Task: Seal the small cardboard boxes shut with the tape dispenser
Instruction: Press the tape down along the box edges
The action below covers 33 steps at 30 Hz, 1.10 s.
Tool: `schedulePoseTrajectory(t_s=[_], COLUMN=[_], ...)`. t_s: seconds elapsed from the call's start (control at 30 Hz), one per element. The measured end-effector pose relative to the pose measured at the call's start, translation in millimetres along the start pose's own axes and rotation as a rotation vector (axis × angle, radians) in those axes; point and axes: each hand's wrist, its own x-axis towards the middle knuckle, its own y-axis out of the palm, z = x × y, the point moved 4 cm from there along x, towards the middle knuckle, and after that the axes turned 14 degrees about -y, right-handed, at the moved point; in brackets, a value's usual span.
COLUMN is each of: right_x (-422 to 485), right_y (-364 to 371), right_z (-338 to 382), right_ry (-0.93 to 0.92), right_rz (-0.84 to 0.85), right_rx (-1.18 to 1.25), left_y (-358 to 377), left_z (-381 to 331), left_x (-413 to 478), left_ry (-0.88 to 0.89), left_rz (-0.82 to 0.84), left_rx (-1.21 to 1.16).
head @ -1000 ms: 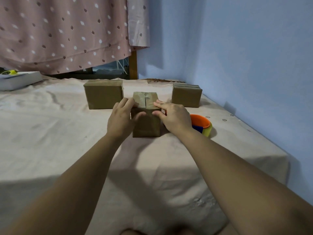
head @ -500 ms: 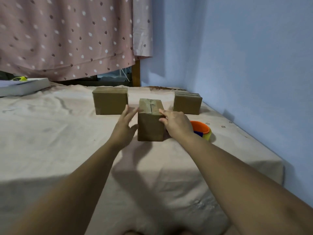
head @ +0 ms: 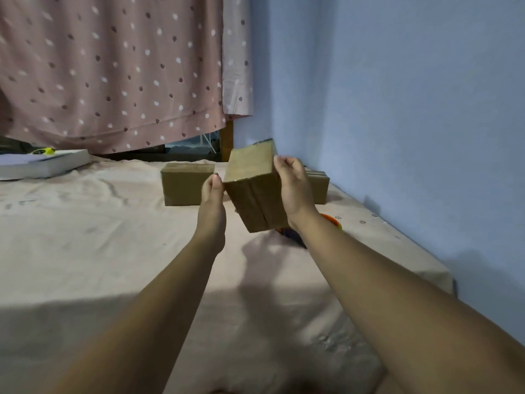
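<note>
A pale blue painted wall (head: 397, 109) meets a dusty-pink curtain with white and brown dots (head: 113, 66) at the corner. A wrinkled beige bedsheet (head: 85, 237) lies below, shadowed along its near edge.
</note>
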Motion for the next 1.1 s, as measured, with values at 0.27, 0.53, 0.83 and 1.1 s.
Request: schedulePoseTrajectory(t_s=[0.27, 0.53, 0.83, 1.1], right_x=[-2, -5, -8, -24], right_y=[-15, -24, -25, -18], right_z=[4, -10, -53, -70], right_ry=[-0.008, -0.002, 0.333, 0.352], right_rz=[0.061, -0.005, -0.116, 0.15], right_rx=[-0.03, -0.059, -0.121, 0.07], left_y=[7, 11, 8, -4], left_z=[-24, -20, 17, 31], left_x=[-17, -27, -18, -8], left_ry=[0.14, 0.118, -0.12, 0.041], left_rz=[0.166, 0.191, 0.28, 0.028], left_rx=[0.013, -0.01, 0.02, 0.139])
